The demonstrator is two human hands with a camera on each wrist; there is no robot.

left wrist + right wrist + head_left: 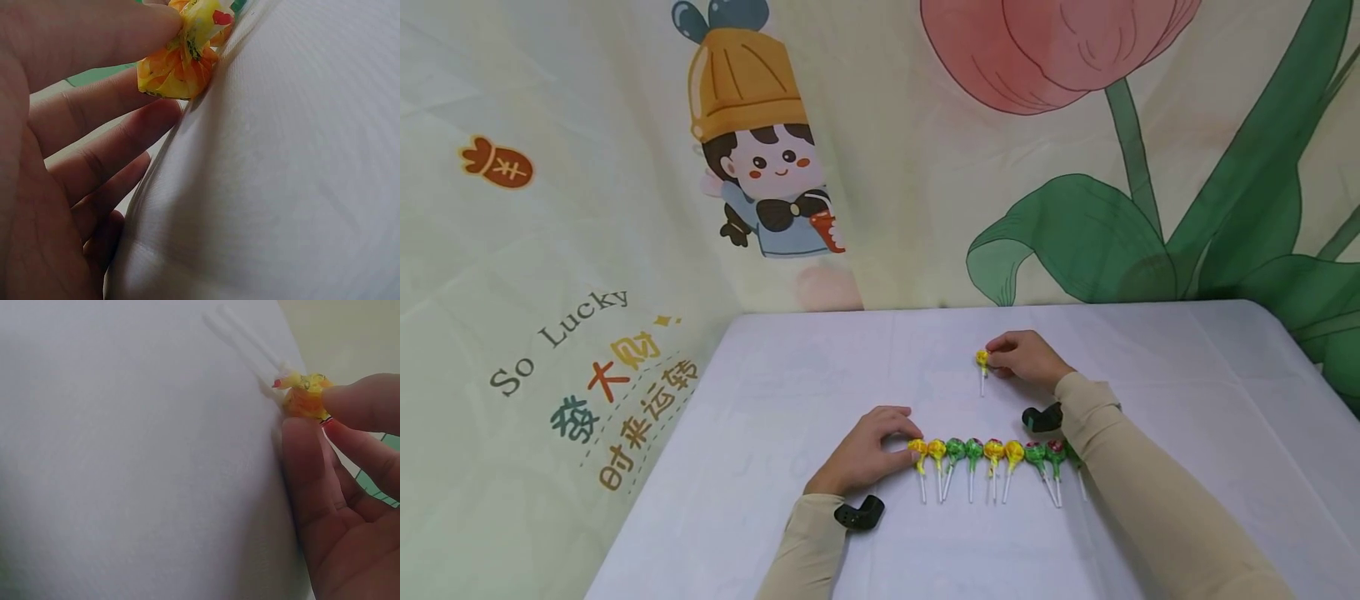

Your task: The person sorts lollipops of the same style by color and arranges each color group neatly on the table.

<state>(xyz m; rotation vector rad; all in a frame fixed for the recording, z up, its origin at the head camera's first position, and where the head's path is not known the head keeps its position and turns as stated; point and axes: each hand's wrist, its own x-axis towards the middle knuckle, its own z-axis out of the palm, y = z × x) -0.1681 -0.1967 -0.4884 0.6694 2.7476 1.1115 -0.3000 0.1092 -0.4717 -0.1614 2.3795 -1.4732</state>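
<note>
My right hand (1022, 358) pinches a yellow lollipop (982, 358) by its wrapped head, toward the back of the table, its white stick pointing toward me. In the right wrist view thumb and fingertips close round the yellow-orange wrapper (304, 400). Nearer to me, a row of yellow and green lollipops lies side by side, sticks toward me. At the row's left end my left hand (872, 450) holds the outermost yellow lollipop (919, 450) between thumb and fingers. The left wrist view shows its twisted wrapper (181, 69) close up. My right forearm hides part of the row's right end.
A white cloth covers the table (775, 375). Behind it hangs a printed backdrop (910, 208) with a tulip and a cartoon child. Each wrist carries a small black camera, one (860, 512) on the left and one (1042, 417) on the right.
</note>
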